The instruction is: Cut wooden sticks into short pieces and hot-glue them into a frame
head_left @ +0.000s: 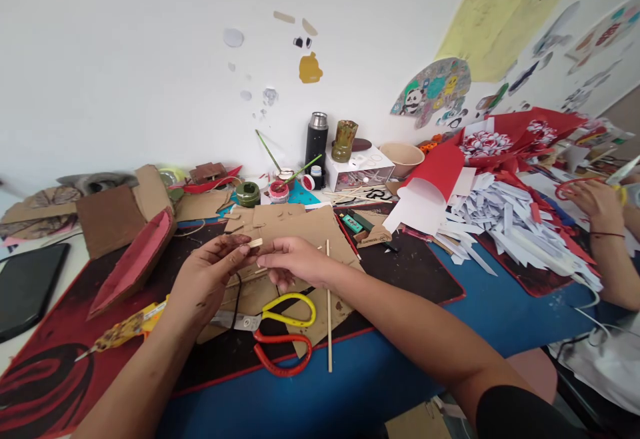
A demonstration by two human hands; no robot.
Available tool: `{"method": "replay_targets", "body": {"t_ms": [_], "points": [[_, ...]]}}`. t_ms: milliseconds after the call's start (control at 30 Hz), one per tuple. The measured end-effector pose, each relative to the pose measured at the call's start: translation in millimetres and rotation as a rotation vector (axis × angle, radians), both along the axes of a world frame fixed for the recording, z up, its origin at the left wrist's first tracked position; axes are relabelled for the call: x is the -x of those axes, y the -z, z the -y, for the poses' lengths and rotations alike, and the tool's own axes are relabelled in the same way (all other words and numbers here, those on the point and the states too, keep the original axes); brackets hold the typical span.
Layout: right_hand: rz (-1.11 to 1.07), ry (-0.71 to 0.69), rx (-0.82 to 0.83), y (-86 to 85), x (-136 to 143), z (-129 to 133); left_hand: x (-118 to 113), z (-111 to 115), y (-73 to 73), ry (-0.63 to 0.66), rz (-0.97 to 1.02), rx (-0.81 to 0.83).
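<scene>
My left hand [213, 267] pinches a short bundle of pale wooden stick pieces [255, 243] between thumb and fingers. Dark stains mark its fingertips. Close beside it, my right hand [295, 260] has its fingers curled and thumb pressed in; what they hold, if anything, I cannot make out. Both hands are above cut cardboard sheets [315, 226]. Below them lie scissors [250, 322] with one yellow and one red handle, blades partly hidden by the left forearm. A long thin wooden stick [329, 319] lies to their right. A stained yellow glue gun [125, 329] rests left of my left forearm.
A cardboard boat shape [133, 266] with pink inside stands at left, near a black tablet [33, 286]. Paint jars [247, 194], a black flask [317, 142] and a white box [360, 169] line the wall. At right, another person's hand [597, 202] is beside paper strips [515, 219].
</scene>
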State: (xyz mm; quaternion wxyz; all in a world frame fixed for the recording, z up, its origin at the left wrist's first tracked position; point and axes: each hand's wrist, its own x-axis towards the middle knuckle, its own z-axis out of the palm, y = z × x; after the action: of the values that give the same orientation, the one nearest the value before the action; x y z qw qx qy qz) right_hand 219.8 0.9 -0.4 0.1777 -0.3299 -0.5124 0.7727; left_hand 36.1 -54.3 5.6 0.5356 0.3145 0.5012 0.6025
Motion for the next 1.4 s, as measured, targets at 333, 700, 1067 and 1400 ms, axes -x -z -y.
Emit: {"method": "replay_targets", "body": {"t_ms": [333, 700, 1067, 1400], "points": [[-0.067, 0.068, 0.014, 13.2, 5.4, 1.3, -0.6, -1.3, 4.8, -0.076, 0.048, -0.027], [0.052, 0.122, -0.247, 6.9, 2.7, 6.4, -4.7, 0.9, 4.7, -0.083, 0.024, -0.065], [0.057, 0.150, -0.255, 11.3, -8.5, 2.0, -5.8, 2.2, 5.8, -0.040, -0.057, -0.022], [-0.095, 0.276, -0.092, 9.9, -12.5, -0.7, 6.0, 2.5, 7.1, 0.073, -0.271, -0.037]]}}
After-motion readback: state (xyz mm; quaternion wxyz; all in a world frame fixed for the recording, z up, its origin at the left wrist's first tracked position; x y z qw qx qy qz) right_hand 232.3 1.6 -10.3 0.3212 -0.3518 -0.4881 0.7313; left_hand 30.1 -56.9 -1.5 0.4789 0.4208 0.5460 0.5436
